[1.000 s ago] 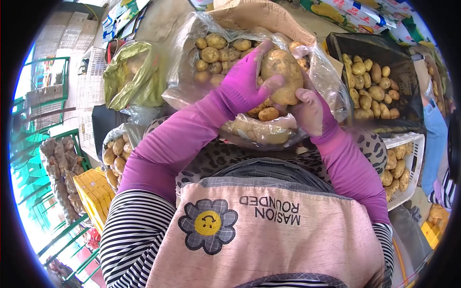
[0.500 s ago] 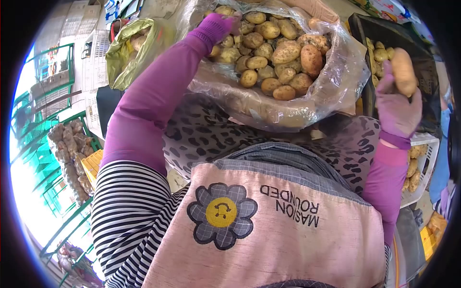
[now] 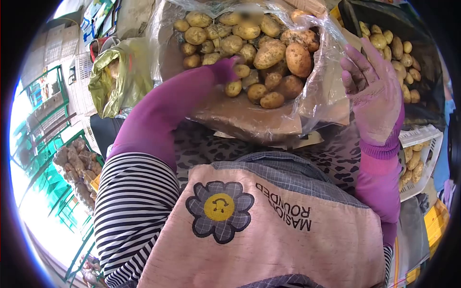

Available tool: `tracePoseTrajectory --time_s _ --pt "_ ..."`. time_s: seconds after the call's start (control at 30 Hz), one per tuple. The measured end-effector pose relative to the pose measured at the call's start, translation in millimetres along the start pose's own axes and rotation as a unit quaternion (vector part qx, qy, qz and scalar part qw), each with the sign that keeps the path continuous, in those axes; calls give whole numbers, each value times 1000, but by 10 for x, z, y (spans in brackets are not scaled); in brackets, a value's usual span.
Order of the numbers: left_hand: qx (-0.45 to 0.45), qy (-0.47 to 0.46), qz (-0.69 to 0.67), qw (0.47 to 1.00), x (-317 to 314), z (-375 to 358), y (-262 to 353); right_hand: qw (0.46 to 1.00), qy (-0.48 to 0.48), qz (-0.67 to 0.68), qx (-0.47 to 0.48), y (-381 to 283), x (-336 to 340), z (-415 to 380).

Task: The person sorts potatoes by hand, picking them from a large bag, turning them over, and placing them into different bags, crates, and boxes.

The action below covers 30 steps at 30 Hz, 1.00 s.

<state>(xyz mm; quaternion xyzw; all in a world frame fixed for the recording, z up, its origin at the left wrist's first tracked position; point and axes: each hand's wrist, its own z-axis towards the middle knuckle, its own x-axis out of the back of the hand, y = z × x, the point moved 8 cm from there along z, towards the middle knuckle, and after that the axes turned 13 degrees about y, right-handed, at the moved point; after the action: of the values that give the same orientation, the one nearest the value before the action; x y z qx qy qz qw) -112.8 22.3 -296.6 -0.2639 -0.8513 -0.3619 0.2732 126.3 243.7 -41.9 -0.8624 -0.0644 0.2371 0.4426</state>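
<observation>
A clear plastic bag [image 3: 317,96] full of yellowish-brown potatoes [image 3: 269,53] lies open in front of me. My left hand [image 3: 225,68], in a purple glove, reaches into the pile and touches the small potatoes; its fingers are hidden among them. My right hand [image 3: 374,91], also gloved in purple, is raised at the bag's right side with its fingers spread and nothing in it. It hovers between the bag and a black crate [image 3: 427,86] of potatoes.
A white slotted crate [image 3: 425,137] with potatoes stands at the right, below the black crate. A yellow-green plastic bag [image 3: 115,77] sits at the left. Net sacks of produce [image 3: 72,165] and green racks [image 3: 43,120] fill the far left.
My right hand held a large potato by the black crate; now it is empty and open. My left hand has moved from the bag's far rim down into the potatoes.
</observation>
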Motion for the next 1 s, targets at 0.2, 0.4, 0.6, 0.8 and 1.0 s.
tracePoseTrajectory --time_s 0.2,0.4,0.6,0.8,1.0 --pt "123 -66 -239 961 -32 -15 115 1000 -25 -9 -17 78 -96 -59" --pt "184 -120 -569 792 621 -696 657 996 -56 -27 -65 251 -18 -93" --pt "37 125 -608 783 2077 -1442 395 995 -13 -76 -67 260 55 -73" --pt "150 427 -563 691 2936 -3113 -1462 990 -36 -136 -1 201 30 -59" --pt "169 511 -226 812 2564 -4700 -1114 990 -44 -129 -36 198 50 -50"
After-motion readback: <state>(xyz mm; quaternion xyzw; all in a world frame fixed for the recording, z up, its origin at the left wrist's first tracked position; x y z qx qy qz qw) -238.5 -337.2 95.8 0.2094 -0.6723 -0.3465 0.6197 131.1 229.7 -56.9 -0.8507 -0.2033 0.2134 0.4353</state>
